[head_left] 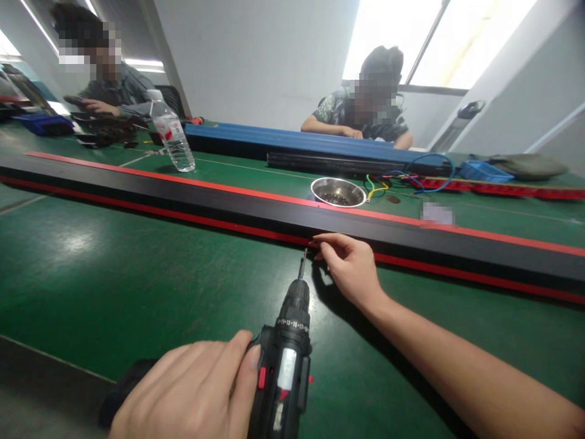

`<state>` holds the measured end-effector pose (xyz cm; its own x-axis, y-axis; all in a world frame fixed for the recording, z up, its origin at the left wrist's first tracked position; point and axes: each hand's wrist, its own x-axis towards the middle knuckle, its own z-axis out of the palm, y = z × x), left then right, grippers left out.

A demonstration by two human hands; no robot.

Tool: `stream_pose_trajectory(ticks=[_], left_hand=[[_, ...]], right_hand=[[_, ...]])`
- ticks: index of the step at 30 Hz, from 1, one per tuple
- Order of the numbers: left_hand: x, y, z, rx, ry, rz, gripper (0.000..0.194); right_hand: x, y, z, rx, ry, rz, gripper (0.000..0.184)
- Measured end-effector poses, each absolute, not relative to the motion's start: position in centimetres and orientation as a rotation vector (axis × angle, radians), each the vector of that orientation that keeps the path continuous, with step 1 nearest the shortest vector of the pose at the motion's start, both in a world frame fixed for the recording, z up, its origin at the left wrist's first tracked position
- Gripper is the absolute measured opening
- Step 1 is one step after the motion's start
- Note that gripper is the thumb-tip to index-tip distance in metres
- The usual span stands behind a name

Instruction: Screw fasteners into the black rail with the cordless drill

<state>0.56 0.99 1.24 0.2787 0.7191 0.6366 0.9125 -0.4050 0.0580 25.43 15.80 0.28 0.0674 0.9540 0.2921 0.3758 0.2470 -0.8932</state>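
My left hand [192, 390] grips a black cordless drill [290, 341], its bit angled up toward the long black bar. The bar [219, 204] has red edges and lies across the table. My right hand [350, 262] is at the bar's near red edge, thumb and fingertips pinched close to the drill bit's tip. Whatever is between those fingertips is too small to make out. Just beyond the bar stands a metal bowl [339, 192] with small dark pieces inside.
A plastic water bottle [172, 135] stands behind the bar on the green table [114, 292]. Farther back lie a long blue bar [256, 139], coloured wires [377, 186] and a blue tray [487, 171]. Two people sit across the table.
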Motion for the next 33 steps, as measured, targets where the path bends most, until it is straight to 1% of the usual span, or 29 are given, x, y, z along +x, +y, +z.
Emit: stream_pose_trajectory(ticks=[5, 10, 17, 20, 23, 26, 28, 33], left_hand=[[0.6, 2.3, 1.8, -2.292, -1.465, -0.768, 0.028], [1.5, 3.4, 2.7, -2.273, -1.468, -0.7, 0.034], [1.5, 3.8, 2.8, -2.331, -1.429, -0.667, 0.033], [1.5, 4.0, 3.0, -2.372, -1.423, -0.624, 0.036], [1.6, 4.1, 2.9, -2.354, -1.452, -0.617, 0.033], [1.6, 4.0, 2.7, -2.334, -1.439, -0.649, 0.031], [1.6, 3.9, 2.5, -2.32, -1.44, -0.665, 0.034], [1.9, 3.9, 2.9, -2.286, -1.452, -0.703, 0.036]], right_hand=[[25.3, 15.1, 1.0, -1.284, -1.338, 0.573, 0.021], [25.4, 14.8, 1.2, -1.264, -1.337, 0.499, 0.019], [25.4, 14.7, 1.0, -1.237, -1.356, 0.506, 0.019], [25.6, 15.2, 2.3, -1.206, -1.363, 0.469, 0.021], [26.7, 17.1, 4.5, -1.224, -1.438, 0.381, 0.024], [28.4, 21.0, 6.6, -1.351, -1.528, 0.277, 0.026], [29.6, 24.3, 7.4, -1.504, -1.551, 0.269, 0.028], [31.2, 31.1, 7.6, -1.947, -1.656, 0.283, 0.034]])
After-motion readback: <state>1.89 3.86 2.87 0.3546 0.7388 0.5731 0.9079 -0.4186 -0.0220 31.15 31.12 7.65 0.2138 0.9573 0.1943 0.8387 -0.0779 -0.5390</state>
